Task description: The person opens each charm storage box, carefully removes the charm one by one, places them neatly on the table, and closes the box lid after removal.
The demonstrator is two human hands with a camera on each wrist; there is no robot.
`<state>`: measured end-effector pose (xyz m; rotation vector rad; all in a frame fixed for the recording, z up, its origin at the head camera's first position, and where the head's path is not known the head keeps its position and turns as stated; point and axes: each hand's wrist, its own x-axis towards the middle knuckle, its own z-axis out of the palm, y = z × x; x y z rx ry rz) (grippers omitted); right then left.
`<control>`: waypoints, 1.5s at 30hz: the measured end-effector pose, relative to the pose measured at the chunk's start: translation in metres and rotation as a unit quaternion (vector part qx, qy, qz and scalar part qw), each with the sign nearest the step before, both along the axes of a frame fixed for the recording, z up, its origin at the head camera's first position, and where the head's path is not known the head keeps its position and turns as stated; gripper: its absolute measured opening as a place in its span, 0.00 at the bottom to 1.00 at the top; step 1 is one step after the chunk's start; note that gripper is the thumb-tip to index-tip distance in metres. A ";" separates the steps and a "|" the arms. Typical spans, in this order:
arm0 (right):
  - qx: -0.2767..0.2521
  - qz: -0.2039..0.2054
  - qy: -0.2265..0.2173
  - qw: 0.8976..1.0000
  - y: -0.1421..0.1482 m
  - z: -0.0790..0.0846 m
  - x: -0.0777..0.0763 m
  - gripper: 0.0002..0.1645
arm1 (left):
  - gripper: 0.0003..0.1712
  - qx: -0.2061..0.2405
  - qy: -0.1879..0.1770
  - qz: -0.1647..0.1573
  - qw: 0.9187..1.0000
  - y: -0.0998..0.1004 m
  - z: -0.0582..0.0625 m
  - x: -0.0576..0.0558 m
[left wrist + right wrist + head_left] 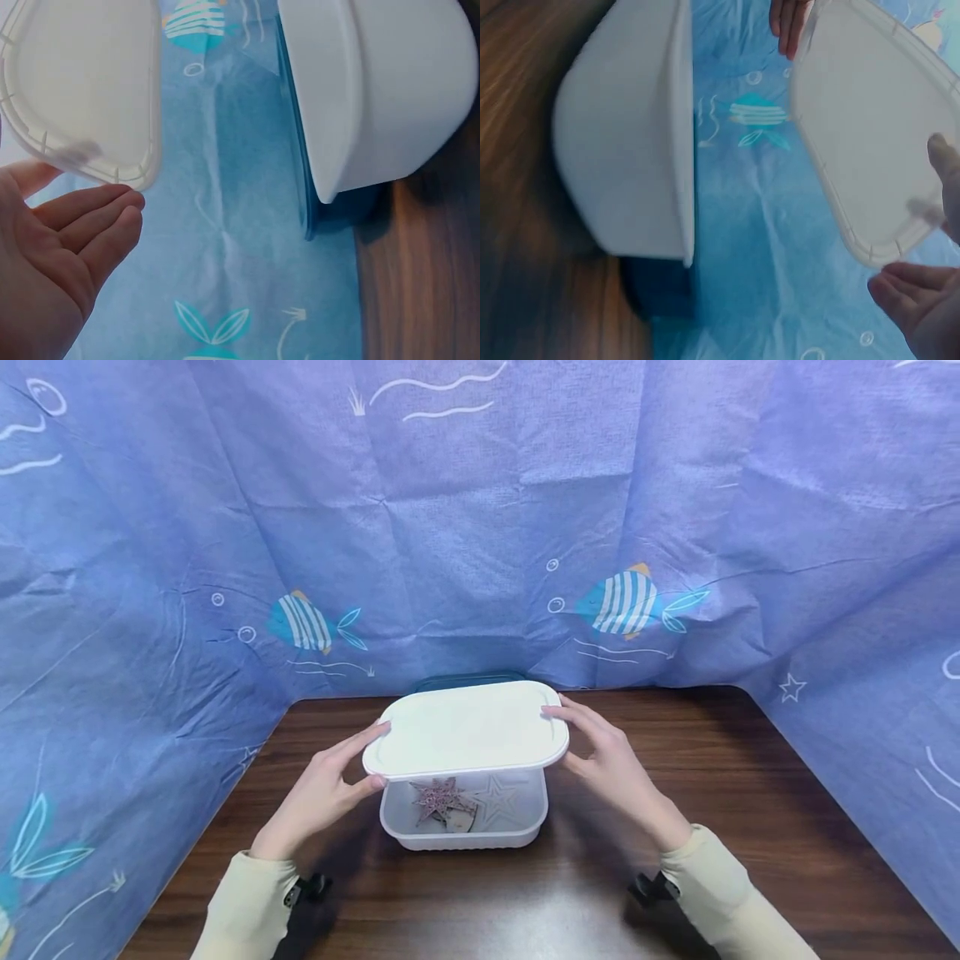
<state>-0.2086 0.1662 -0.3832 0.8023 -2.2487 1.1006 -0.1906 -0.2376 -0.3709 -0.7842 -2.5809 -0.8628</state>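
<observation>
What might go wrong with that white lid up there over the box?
The white, rounded plastic lid could slip, since the left hand and right hand hold only its ends, and might hit the open white plastic box below.
A bump might tip that box, spilling the speckled pink star inside.
In the head view, the lid hides the box's back edge, so it could come down crooked.

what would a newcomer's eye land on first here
Probably the big white, round-ended lid, held up between the left hand and right hand in the middle of the head view. Just below it, a white rounded box shows a pinkish speckled star and a white star. Behind hangs a blue-purple cloth printed with striped fish.
</observation>
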 end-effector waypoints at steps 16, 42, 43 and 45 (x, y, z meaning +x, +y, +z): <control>-0.086 -0.045 0.091 0.991 -0.051 0.036 -0.016 0.32 | 0.30 -0.001 0.111 0.104 0.988 0.013 0.002 0.000; -0.238 0.157 -0.093 0.954 -0.137 0.037 -0.027 0.44 | 0.14 0.166 0.121 0.038 0.978 -0.001 0.005 0.002; -0.237 0.157 -0.107 0.953 -0.142 0.035 -0.026 0.43 | 0.13 0.181 0.105 0.027 0.977 0.000 0.005 0.002; -0.240 0.157 -0.131 0.949 -0.151 0.032 -0.024 0.42 | 0.12 0.214 0.066 0.012 0.974 0.004 0.006 0.003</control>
